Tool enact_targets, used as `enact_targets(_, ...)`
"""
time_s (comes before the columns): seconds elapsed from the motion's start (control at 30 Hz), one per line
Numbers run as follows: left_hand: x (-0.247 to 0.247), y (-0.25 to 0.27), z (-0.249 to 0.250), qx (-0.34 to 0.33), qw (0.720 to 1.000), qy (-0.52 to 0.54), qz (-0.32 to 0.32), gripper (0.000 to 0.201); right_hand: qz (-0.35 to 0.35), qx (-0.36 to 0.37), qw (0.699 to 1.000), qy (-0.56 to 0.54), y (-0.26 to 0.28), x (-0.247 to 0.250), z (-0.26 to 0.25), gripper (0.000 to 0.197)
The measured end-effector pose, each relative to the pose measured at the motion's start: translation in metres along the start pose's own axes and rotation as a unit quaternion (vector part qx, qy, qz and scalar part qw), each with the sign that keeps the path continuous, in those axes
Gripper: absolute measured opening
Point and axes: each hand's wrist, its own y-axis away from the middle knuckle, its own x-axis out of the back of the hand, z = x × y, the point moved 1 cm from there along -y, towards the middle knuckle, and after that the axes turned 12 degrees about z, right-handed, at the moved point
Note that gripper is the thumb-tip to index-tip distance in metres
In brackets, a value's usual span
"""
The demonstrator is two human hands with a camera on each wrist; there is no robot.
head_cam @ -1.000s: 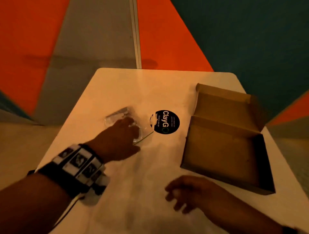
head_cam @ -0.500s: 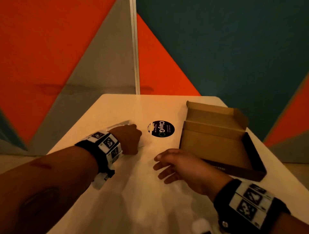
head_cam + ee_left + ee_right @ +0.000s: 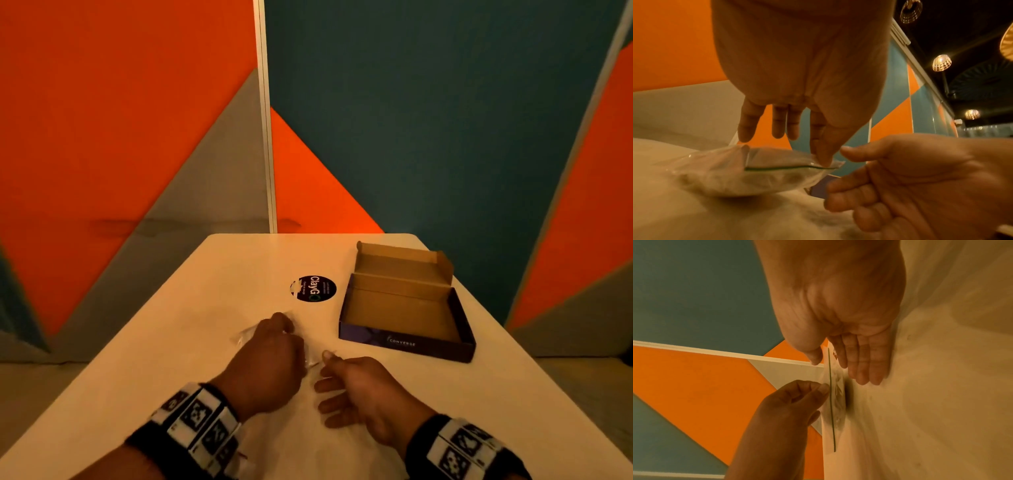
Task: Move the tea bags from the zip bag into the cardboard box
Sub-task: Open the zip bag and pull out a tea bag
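A clear zip bag (image 3: 756,177) with a green zip line lies on the white table (image 3: 205,394); its contents show only as pale blurred shapes. My left hand (image 3: 822,160) pinches the bag's top edge by the zip between thumb and forefinger. In the head view that hand (image 3: 281,339) covers most of the bag (image 3: 245,334). My right hand (image 3: 337,371) is at the bag's right corner, fingers straight and thumb out. The bag edge (image 3: 830,402) stands between thumb and fingers without being pinched. The cardboard box (image 3: 400,341) sits open to the right, with nothing visible inside.
A round black ClayGo sticker (image 3: 313,288) lies flat on the table between the bag and the box. The box lid (image 3: 400,260) stands up at the back. Orange, grey and teal wall panels rise right behind the table's far edge.
My left hand has drawn the zip bag nearer to me, away from the sticker. The right hand has come in from the front edge to the bag's right corner.
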Motion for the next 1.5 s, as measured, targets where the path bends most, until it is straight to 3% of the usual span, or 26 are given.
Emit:
enact_targets(0.07,0.011,0.009,0.012,0.08,0.992,0.09,0.024,0.013,0.001,0.0,1.0,-0.023,0.002,0.002,0.004,0.037)
enact_targets(0.13,0.008,0.015,0.017,0.113,0.984,0.139,0.025,0.012,-0.009,-0.004,0.999,-0.036,0.003,0.004,0.007,0.03)
enact_targets(0.3,0.01,0.022,0.023,0.119,0.973,0.197,0.01,0.013,-0.052,-0.02,0.998,-0.013,0.009,0.01,0.013,0.02)
enact_targets(0.47,0.0,0.027,0.023,0.137,0.966,0.22,-0.005,0.011,-0.097,-0.026,0.995,0.017,0.014,0.005,0.017,0.023)
enact_targets(0.67,-0.001,0.026,0.021,0.168,0.959,0.227,-0.008,0.011,-0.054,0.003,0.999,0.011,0.012,-0.004,0.02,0.024)
enact_targets(0.83,-0.003,0.031,0.02,0.159,0.963,0.213,-0.038,0.011,-0.024,-0.007,0.999,0.028,0.009,-0.004,0.024,0.039)
enact_targets(1.1,-0.003,0.036,0.02,0.158,0.953,0.257,-0.005,0.011,-0.025,-0.028,0.999,-0.012,0.006,-0.004,0.027,0.02)
enact_targets(1.3,-0.002,0.034,0.017,0.182,0.945,0.271,0.01,0.016,-0.008,0.077,0.997,-0.001,0.008,-0.002,0.028,0.016)
enact_targets(1.5,0.016,0.03,0.009,0.169,0.952,0.255,-0.009,0.006,0.014,0.217,0.973,0.072,0.014,-0.002,0.021,0.019)
